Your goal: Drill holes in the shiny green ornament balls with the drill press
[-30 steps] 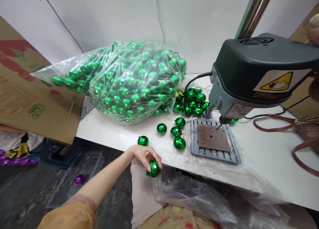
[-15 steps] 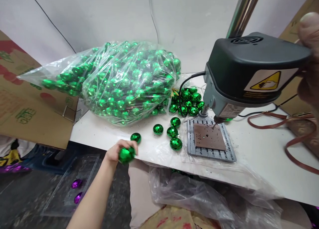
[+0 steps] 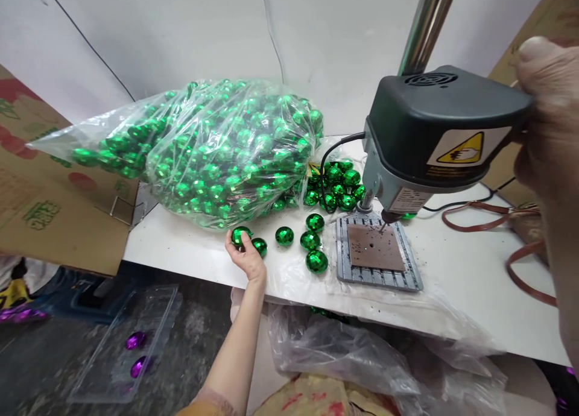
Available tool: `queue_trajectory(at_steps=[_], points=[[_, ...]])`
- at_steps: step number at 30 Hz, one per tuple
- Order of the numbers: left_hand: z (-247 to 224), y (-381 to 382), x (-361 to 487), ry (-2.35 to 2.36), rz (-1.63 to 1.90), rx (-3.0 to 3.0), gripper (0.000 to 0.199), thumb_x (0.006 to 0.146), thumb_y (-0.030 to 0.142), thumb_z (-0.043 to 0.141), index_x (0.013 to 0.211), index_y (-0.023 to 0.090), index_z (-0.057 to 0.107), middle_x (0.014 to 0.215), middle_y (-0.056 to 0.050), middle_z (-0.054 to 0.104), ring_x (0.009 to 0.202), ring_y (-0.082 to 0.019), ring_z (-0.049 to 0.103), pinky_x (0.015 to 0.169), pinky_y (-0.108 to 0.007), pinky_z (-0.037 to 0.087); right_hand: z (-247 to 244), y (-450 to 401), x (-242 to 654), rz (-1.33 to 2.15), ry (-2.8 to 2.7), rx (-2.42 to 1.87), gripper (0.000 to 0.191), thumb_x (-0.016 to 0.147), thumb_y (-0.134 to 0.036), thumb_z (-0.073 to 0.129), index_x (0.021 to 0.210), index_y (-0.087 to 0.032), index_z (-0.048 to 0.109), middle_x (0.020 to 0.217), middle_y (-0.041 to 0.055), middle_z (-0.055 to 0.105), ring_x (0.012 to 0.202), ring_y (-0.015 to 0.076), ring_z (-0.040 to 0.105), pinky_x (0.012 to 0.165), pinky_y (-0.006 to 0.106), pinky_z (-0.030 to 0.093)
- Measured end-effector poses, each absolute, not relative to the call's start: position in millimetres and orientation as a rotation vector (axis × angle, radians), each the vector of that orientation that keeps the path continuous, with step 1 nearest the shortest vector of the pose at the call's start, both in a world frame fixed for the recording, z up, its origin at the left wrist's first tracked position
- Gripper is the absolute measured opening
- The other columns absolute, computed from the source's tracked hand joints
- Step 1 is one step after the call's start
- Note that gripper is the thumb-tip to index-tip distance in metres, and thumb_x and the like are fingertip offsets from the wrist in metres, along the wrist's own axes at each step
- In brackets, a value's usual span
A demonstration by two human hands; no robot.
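Note:
My left hand [image 3: 246, 260] is closed around a shiny green faceted ball [image 3: 239, 235] at the front of the clear bag [image 3: 226, 151] full of such balls. Beside that hand lies another green ball [image 3: 259, 247], and a few more loose balls [image 3: 284, 236] sit to its right on the white table [image 3: 190, 253]. My right hand [image 3: 545, 102] is curled at the right end of the black drill press head [image 3: 447, 114]; what its fingers grip is hidden. Under the drill bit, a brown plate [image 3: 375, 253] with a small hole rests on the slotted grey base [image 3: 414, 280].
A cardboard box [image 3: 54, 205] stands at the left. Below it, a clear plastic tray [image 3: 90, 371] holds purple balls [image 3: 136, 340]. Plastic sheeting [image 3: 335, 337] hangs over the table's front edge. A brown strap [image 3: 474, 208] and a black cable [image 3: 341, 140] lie near the press.
My left hand has moved from the table's front edge up and forward to the bag, still with a green ball in it. The view has shifted slightly; my right hand stays at the press head.

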State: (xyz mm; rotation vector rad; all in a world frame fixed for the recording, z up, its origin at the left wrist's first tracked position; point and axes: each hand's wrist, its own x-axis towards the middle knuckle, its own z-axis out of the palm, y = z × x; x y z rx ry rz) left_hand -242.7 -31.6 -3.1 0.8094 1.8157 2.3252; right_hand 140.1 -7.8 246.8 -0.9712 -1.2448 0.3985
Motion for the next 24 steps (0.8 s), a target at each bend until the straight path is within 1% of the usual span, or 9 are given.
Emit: queue_trajectory(at_steps=[2, 6, 10, 13, 15, 19, 22, 24], points=[[-4.5, -28.0, -232.6, 1.832, 2.261, 0.819, 0.055, 0.091, 0.047, 0.066, 0.136, 0.018, 0.053, 0.138, -0.014, 0.058, 0.122, -0.020, 0.060, 0.109, -0.032, 0.045, 251.4, -11.5, 134.5, 0.357, -1.217, -1.073, 0.046, 0.093, -0.041, 0.060, 0.057, -0.019, 0.041, 0.048, -0.0055, 0.029, 0.043, 0.0039, 0.033, 0.046, 0.029, 0.022], [-2.5, -25.2, -224.4, 1.828, 2.160, 0.904, 0.052, 0.092, 0.050, 0.064, 0.134, 0.020, 0.054, 0.139, -0.012, 0.056, 0.126, -0.020, 0.056, 0.112, -0.031, 0.042, 256.3, -12.3, 130.6, 0.318, -1.198, -1.145, 0.049, 0.094, -0.038, 0.058, 0.053, -0.019, 0.038, 0.043, -0.0054, 0.031, 0.040, 0.0034, 0.034, 0.046, 0.028, 0.025], [3.9, -23.5, -225.9, 1.786, 2.135, 0.917, 0.053, 0.091, 0.051, 0.065, 0.133, 0.021, 0.054, 0.132, -0.010, 0.058, 0.120, -0.019, 0.057, 0.109, -0.032, 0.042, 257.6, -11.9, 130.5, 0.315, -1.161, -1.141, 0.049, 0.093, -0.036, 0.059, 0.051, -0.019, 0.041, 0.042, -0.0052, 0.034, 0.039, 0.0031, 0.035, 0.045, 0.029, 0.027], [6.3, -22.7, -227.3, 1.722, 2.092, 0.892, 0.053, 0.090, 0.051, 0.067, 0.131, 0.021, 0.055, 0.127, -0.009, 0.060, 0.115, -0.018, 0.057, 0.106, -0.032, 0.043, 257.4, -12.4, 129.7, 0.296, -1.154, -1.103, 0.048, 0.093, -0.034, 0.059, 0.050, -0.020, 0.042, 0.043, -0.0057, 0.032, 0.038, 0.0033, 0.034, 0.044, 0.030, 0.027], [6.8, -22.9, -228.6, 1.686, 2.069, 0.882, 0.052, 0.088, 0.050, 0.069, 0.129, 0.021, 0.057, 0.125, -0.008, 0.060, 0.113, -0.017, 0.057, 0.105, -0.031, 0.043, 256.7, -12.0, 129.8, 0.295, -1.164, -1.060, 0.047, 0.093, -0.032, 0.059, 0.050, -0.020, 0.043, 0.044, -0.0057, 0.032, 0.038, 0.0036, 0.033, 0.042, 0.029, 0.025], [9.3, -23.9, -234.1, 1.636, 2.048, 0.820, 0.050, 0.086, 0.046, 0.073, 0.126, 0.021, 0.058, 0.120, -0.007, 0.061, 0.106, -0.015, 0.058, 0.100, -0.030, 0.044, 254.3, -8.0, 132.3, 0.318, -1.195, -0.971, 0.045, 0.092, -0.031, 0.060, 0.050, -0.020, 0.046, 0.045, -0.0048, 0.037, 0.038, 0.0035, 0.029, 0.039, 0.029, 0.016], [13.1, -24.7, -236.2, 1.616, 1.991, 0.790, 0.047, 0.085, 0.042, 0.074, 0.124, 0.021, 0.059, 0.113, -0.005, 0.063, 0.100, -0.013, 0.059, 0.097, -0.029, 0.046, 253.2, -4.9, 133.8, 0.323, -1.190, -0.955, 0.047, 0.092, -0.031, 0.060, 0.049, -0.020, 0.045, 0.044, -0.0048, 0.037, 0.037, 0.0036, 0.029, 0.039, 0.029, 0.015], [16.6, -26.5, -232.8, 1.631, 1.972, 0.801, 0.044, 0.085, 0.040, 0.074, 0.122, 0.021, 0.060, 0.112, -0.005, 0.063, 0.100, -0.013, 0.060, 0.097, -0.028, 0.046, 253.0, -3.8, 133.9, 0.325, -1.184, -0.954, 0.046, 0.093, -0.030, 0.060, 0.049, -0.020, 0.046, 0.044, -0.0045, 0.038, 0.036, 0.0042, 0.030, 0.039, 0.029, 0.016]])
